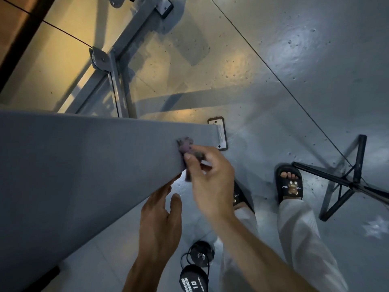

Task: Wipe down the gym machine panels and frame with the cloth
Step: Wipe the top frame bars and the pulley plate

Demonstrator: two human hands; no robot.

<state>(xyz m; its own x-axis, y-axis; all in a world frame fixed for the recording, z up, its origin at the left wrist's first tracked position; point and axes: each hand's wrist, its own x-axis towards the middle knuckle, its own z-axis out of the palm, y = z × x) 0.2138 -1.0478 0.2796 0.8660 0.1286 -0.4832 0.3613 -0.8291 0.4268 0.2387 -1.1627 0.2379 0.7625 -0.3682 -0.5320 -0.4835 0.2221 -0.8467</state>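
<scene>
A wide grey machine panel (84, 165) slants across the left half of the head view. A small purple-grey cloth (185, 145) lies bunched against the panel's near edge. My right hand (210, 180) pinches the cloth between thumb and fingers and presses it on that edge. My left hand (160, 220) is just below the panel's lower edge, fingers straight, fingertips touching the underside. Grey frame tubes (134, 36) of the machine run across the floor at the upper left.
A floor plate (221, 133) with bolts sits at the panel's foot. A black tripod stand (347, 180) is at the right. Black weight plates (195, 275) marked 10 lie on the floor below my arms. My feet in black slippers (289, 184) stand on the grey floor.
</scene>
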